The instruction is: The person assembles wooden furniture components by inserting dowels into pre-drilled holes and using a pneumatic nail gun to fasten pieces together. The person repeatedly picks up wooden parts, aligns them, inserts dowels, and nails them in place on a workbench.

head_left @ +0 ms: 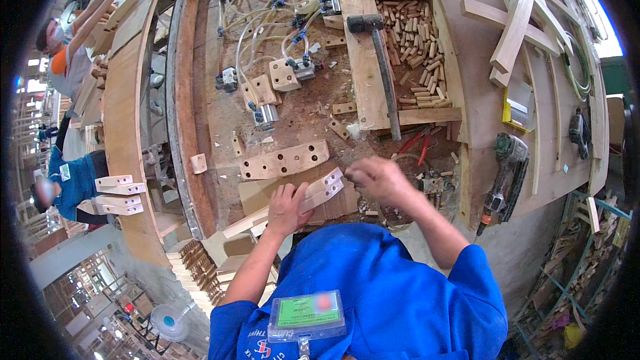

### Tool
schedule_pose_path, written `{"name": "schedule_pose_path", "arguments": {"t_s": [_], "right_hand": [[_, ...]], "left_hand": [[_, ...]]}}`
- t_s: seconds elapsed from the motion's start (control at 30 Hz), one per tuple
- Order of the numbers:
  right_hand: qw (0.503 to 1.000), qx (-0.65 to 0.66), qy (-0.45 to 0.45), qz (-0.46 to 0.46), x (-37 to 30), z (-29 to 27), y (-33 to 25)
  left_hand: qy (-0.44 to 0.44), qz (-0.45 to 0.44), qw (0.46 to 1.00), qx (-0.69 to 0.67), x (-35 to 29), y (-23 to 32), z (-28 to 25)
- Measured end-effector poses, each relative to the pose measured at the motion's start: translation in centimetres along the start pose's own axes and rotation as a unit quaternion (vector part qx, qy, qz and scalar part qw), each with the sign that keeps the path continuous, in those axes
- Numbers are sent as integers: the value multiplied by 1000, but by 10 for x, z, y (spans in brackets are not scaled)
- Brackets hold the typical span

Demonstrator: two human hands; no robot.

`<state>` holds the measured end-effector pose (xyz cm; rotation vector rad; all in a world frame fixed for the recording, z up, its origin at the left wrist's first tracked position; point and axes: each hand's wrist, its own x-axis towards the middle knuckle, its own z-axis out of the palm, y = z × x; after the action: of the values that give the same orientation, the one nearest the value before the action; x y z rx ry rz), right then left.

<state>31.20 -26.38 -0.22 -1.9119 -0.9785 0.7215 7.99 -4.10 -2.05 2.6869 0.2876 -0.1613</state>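
My left hand (287,212) is closed around light wooden bars (327,187) at the near edge of the workbench, holding them at a slant. Their upper right ends have drilled holes. Just beyond that end is my right hand (381,179), fingers curled together; whatever they pinch, if anything, is too small to make out. A curved wooden block (285,159) with several dark holes lies just beyond the bars. Under the bars is a piece of brown cardboard (333,207).
A hammer (387,83) rests against a plank beside a bin of wooden dowels (415,43). Clear air hoses (250,30) and clamps cover the far left bench. Red-handled pliers (425,149) lie right of my hands. A nail gun (505,177) is farther right. Co-workers stand left.
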Motion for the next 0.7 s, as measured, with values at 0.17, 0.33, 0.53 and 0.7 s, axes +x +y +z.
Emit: {"name": "schedule_pose_path", "arguments": {"t_s": [0.17, 0.33, 0.53, 0.7], "right_hand": [[999, -11, 34, 18, -7, 55, -8], [991, -117, -62, 19, -3, 58, -12], [978, -153, -123, -75, 17, 55, -9], [955, -188, -217, -70, 39, 53, -9]], "left_hand": [[8, 4, 1000, 6, 0, -2, 2], [14, 1, 1000, 11, -2, -3, 5], [7, 6, 1000, 1, -2, -5, 3], [-9, 8, 1000, -1, -1, -7, 1]]}}
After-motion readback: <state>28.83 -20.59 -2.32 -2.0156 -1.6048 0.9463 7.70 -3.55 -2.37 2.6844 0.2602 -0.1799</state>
